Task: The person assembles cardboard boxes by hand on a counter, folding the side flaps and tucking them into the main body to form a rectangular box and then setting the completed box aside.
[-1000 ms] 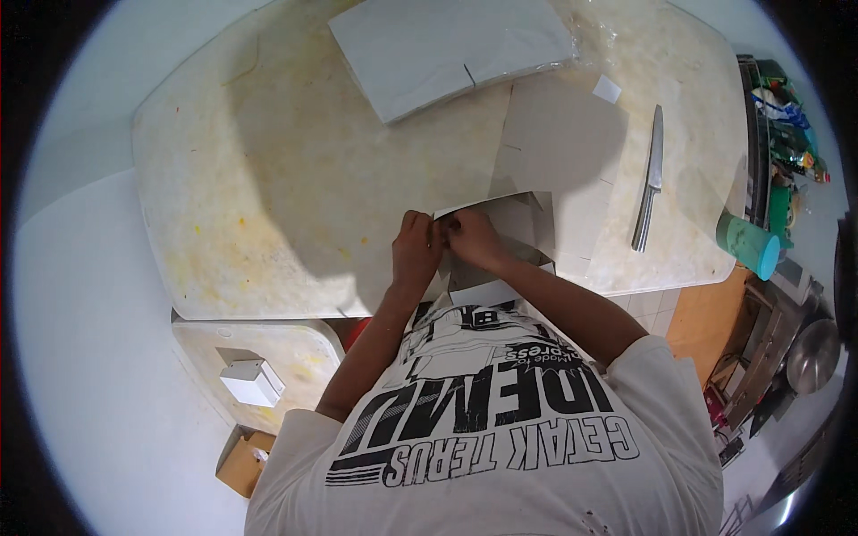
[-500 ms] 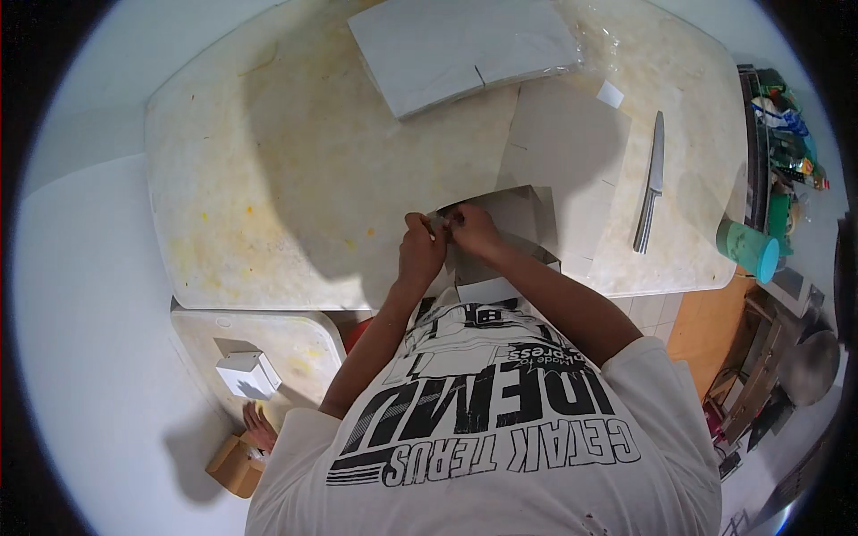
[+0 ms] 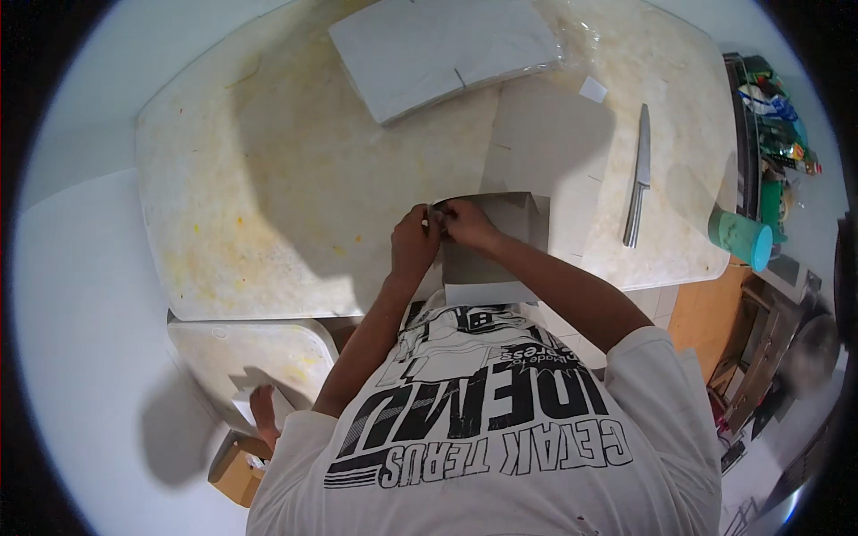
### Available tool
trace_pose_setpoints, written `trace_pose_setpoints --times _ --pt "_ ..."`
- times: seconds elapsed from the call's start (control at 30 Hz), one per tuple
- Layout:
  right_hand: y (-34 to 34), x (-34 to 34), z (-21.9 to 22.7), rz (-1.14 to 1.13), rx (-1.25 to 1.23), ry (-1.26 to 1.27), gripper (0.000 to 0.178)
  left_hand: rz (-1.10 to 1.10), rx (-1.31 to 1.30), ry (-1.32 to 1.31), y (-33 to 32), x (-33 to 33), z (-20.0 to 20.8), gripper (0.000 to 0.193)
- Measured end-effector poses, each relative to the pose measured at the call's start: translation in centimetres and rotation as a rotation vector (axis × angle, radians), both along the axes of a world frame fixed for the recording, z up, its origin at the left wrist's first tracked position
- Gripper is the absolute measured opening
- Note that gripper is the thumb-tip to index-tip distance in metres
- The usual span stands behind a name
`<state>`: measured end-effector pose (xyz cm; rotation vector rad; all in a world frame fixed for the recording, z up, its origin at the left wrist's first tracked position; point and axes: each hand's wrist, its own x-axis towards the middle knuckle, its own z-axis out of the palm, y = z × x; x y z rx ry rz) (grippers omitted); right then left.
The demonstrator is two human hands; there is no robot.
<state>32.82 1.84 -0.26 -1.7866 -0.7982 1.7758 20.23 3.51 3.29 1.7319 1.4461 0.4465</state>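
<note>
A cardboard box (image 3: 492, 259), grey inside and white on its near edge, lies partly folded at the table's front edge, against my shirt. At its far left corner my left hand (image 3: 416, 239) and my right hand (image 3: 468, 225) meet. The left fingers are closed on the corner from outside, and the right fingers pinch it from the inner side. My fingers hide the corner's tabs. The box's far and right walls stand up.
Behind lie a stack of white card sheets (image 3: 447, 54) in clear plastic, a flat grey sheet (image 3: 545, 134), a white paper scrap (image 3: 593, 89) and a knife (image 3: 640, 170). A green tumbler (image 3: 740, 239) is at right. At lower left, another person's hand (image 3: 263, 409) is at a white box (image 3: 281, 406), above a brown carton (image 3: 239, 473).
My hands stay at the box's corner, with small finger shifts. The other person's hand has moved from near the brown carton up to the white box. The view has shifted slightly.
</note>
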Motion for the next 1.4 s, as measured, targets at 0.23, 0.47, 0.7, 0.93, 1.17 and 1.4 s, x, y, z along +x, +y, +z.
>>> trace_pose_setpoints --times 0.23,0.47,0.7,0.93,1.17,1.4 --pt "-0.8 -0.1 -1.1 -0.197 -0.092 0.133 0.02 -0.135 0.029 0.134 0.7 0.4 -0.6 0.017" --pt "-1.8 0.6 -1.3 -0.116 -0.116 0.082 0.018 -0.201 -0.014 0.162 0.7 1.4 -1.7 0.016" --pt "-1.7 2.1 -0.2 -0.385 -0.271 0.44 0.02 -0.213 -0.006 0.117 0.6 1.9 -2.2 0.018" --pt "-2.7 5.3 2.8 0.46 0.197 -0.527 0.021 -0.23 -0.008 0.211 1.2 1.8 -2.3 0.016" --pt "-7.3 11.6 8.5 -0.109 0.267 -0.44 0.019 -0.27 -0.153 0.037 1.8 1.0 -1.6 0.017" --pt "-8.4 11.4 7.1 -0.239 0.338 -0.83 0.033 -0.251 -0.205 0.143 0.7 2.3 -1.2 0.029"
